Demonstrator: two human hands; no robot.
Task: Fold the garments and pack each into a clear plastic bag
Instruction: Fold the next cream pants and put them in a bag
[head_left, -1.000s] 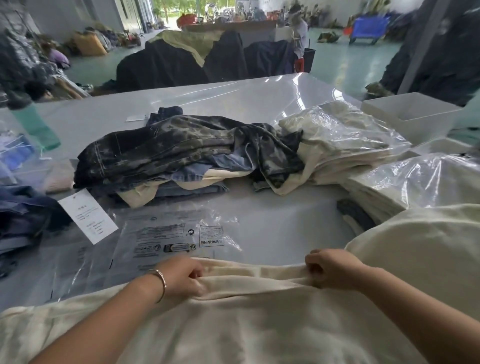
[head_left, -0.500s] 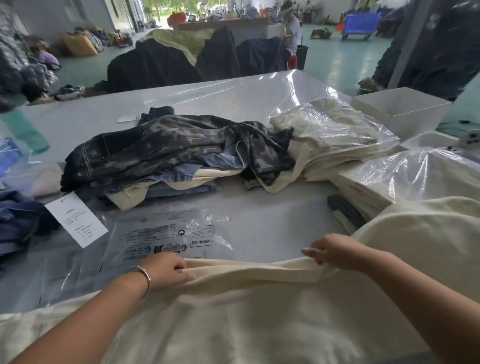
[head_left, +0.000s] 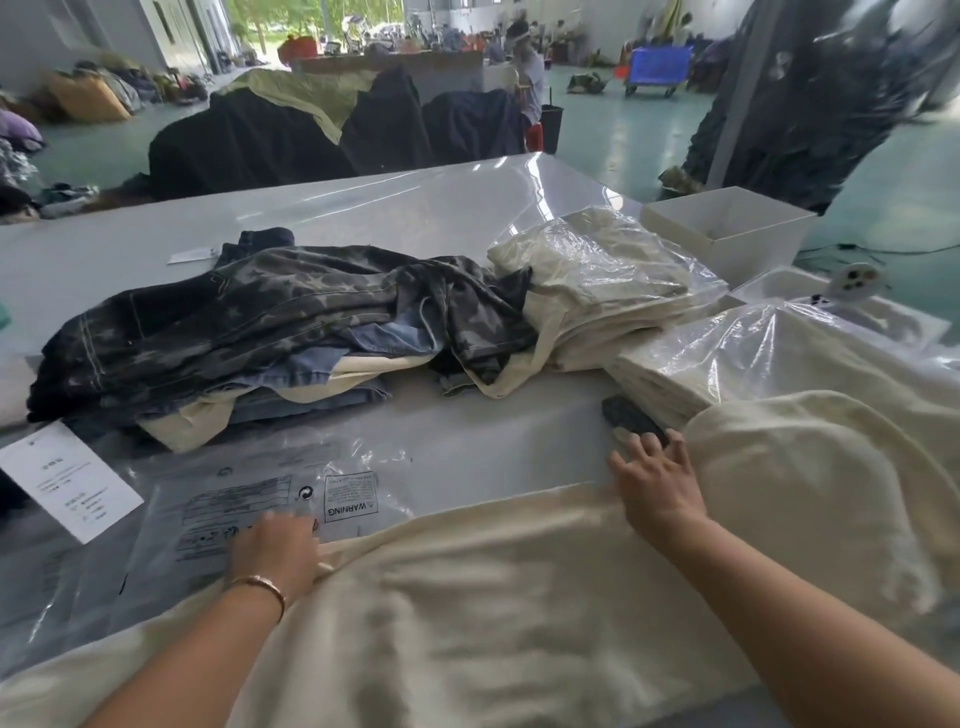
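Both my hands have let go of the fold edge pinched half a second ago. Left hand (head_left: 275, 551) now presses flat, loose grip, where the big cream fleece garment (head_left: 493, 597) at lower centre meets the clear printed plastic bag (head_left: 249, 499) on the desk. Right hand (head_left: 657, 483) spreads wide, smoothing the far edge. Fold looks set; bagging likely next.

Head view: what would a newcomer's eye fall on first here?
The cream garment spread across the near table edge, with the left hand and right hand at its far edge. Behind it lies a dark star-print denim pile, with bagged cream garments to the right.
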